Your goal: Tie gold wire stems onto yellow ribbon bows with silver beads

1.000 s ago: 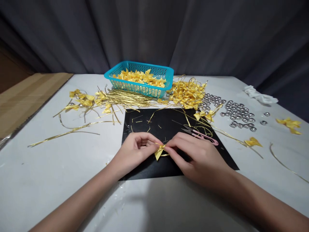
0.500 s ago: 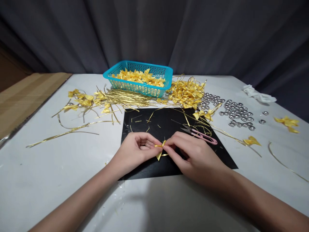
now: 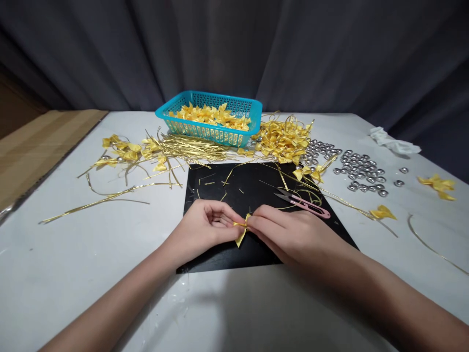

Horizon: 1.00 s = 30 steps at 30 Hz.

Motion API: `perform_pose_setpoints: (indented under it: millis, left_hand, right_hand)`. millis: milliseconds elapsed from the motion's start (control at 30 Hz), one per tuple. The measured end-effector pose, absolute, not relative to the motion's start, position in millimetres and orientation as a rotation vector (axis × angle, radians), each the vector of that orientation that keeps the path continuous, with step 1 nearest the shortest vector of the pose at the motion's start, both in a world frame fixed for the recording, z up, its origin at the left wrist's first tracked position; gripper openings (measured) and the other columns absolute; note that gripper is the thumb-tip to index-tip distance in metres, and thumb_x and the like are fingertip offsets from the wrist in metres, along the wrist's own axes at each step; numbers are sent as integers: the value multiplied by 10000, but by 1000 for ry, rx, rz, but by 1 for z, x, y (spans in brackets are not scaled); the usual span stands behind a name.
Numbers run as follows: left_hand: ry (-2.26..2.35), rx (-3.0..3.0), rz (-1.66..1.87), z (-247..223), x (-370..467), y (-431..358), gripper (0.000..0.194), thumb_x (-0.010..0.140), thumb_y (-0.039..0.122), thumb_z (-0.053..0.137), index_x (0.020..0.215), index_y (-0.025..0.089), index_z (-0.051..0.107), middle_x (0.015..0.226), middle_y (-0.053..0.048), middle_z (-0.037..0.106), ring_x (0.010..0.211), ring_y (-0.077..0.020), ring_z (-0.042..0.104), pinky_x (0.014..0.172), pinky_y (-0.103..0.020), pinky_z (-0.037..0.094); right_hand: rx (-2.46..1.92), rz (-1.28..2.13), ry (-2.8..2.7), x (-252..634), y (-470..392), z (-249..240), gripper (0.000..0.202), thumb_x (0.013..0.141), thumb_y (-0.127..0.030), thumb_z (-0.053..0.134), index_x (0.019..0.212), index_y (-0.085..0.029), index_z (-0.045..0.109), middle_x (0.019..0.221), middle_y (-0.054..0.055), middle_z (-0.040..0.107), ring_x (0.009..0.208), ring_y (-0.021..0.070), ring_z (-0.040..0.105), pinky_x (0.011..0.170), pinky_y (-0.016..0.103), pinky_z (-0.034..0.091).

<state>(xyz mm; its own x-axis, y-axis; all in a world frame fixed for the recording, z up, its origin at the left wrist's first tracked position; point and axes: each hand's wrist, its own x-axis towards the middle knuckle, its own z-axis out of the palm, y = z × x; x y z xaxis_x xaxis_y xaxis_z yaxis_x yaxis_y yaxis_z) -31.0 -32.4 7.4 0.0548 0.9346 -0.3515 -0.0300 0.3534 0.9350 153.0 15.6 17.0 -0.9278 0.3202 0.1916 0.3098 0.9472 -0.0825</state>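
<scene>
Between my two hands is a small yellow ribbon bow, held just over the black mat. My left hand pinches its left side between thumb and fingertips. From the right, my right hand presses thumb and fingers together at the bow's middle, hiding that part; any gold tie there is too small to make out. Pink-handled thread snips lie on the mat just beyond my right hand, among thin gold cord scraps.
Behind the mat stands a blue basket of yellow ribbon pieces. Nearby lie a bundle of gold cords, a heap of yellow bows, several silver heart-shaped beads and a crumpled white cloth. Cardboard borders the left side.
My right hand has turned slightly, its fingers now flatter and closer together on the bow. The gold strand seen below the bow is hidden now. My left hand keeps its pinch.
</scene>
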Motion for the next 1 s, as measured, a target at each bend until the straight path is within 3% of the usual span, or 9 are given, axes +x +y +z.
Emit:
perform_pose_setpoints:
  millis: [367, 633, 1000]
  left_hand:
    - [1271, 961, 829, 9, -38, -31, 45, 619, 158, 742, 663, 156, 732, 583, -4, 685, 520, -79, 580, 495, -163, 430]
    - [1218, 1043, 746, 6, -42, -30, 69, 626, 176, 748, 696, 178, 748, 659, -19, 734, 579, -110, 637, 549, -185, 472]
    - [1179, 987, 693, 6, -42, -30, 95, 609, 151, 768, 699, 147, 737, 594, 15, 705, 538, -56, 593, 536, -130, 443]
  right_hand:
    - [-439, 389, -2962, 157, 22, 25, 214, 908, -107, 409, 964, -163, 608, 868, 48, 595, 710, 129, 572, 573, 229, 372]
    - [-493, 624, -3007, 152, 19, 33, 253, 938, -170, 390, 884, -156, 637, 828, 43, 594, 693, 121, 566, 596, 223, 401]
    - [-610, 805, -2974, 147, 20, 35, 238, 918, -174, 430, 834, -162, 652, 798, 31, 605, 727, 121, 569, 624, 218, 397]
